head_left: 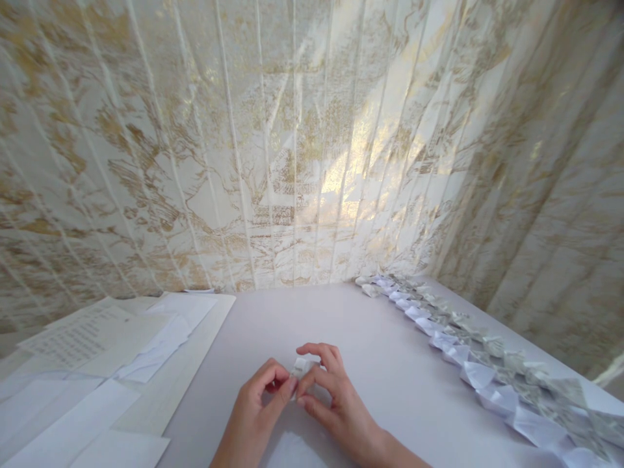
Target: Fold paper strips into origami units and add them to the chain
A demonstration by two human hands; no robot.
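Between my two hands, a little above the white tabletop (292, 312), is a small folded piece of printed paper (301, 365). The thumb and forefinger of my left hand (266, 396) pinch its left edge. My right hand (336, 396) has its thumb and forefinger closed on the paper's right side, while the other fingers curl over the top. The fingers hide much of the paper, so its full folded shape cannot be made out.
Loose white and printed paper sheets (102, 331) lie overlapping on the left. Rows of folded white paper pieces (458, 354) and greyish printed ones (511, 364) run along the right side. A gold-patterned curtain (292, 162) hangs behind the table.
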